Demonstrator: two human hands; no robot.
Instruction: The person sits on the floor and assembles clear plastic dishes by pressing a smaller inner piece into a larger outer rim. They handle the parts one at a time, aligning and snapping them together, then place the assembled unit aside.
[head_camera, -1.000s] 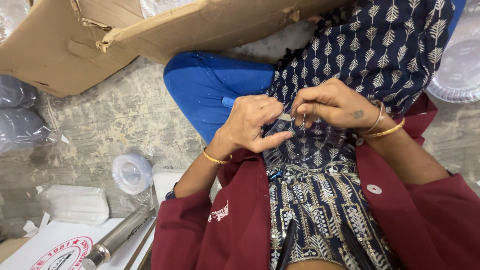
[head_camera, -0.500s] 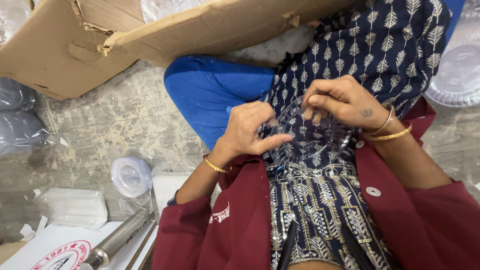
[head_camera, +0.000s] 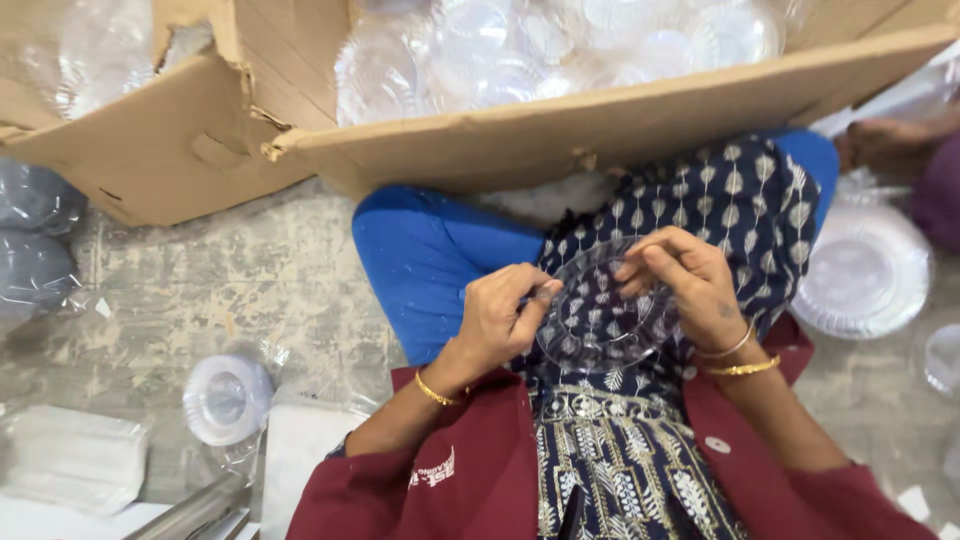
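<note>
Two hands pinching one clear plate (head_camera: 600, 320) over the lap: left hand (head_camera: 505, 315) bent in, gripping its left rim; right hand (head_camera: 690, 280) curled, gripping its right rim.

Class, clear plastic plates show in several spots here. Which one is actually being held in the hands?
The clear plate over the lap, gripped at its rim by the left hand and right hand. The others sit in the cardboard box or lie stacked on the floor.

Packing workshop floor — cardboard carton (head_camera: 200, 130) of clear lids (head_camera: 560, 50).
</note>
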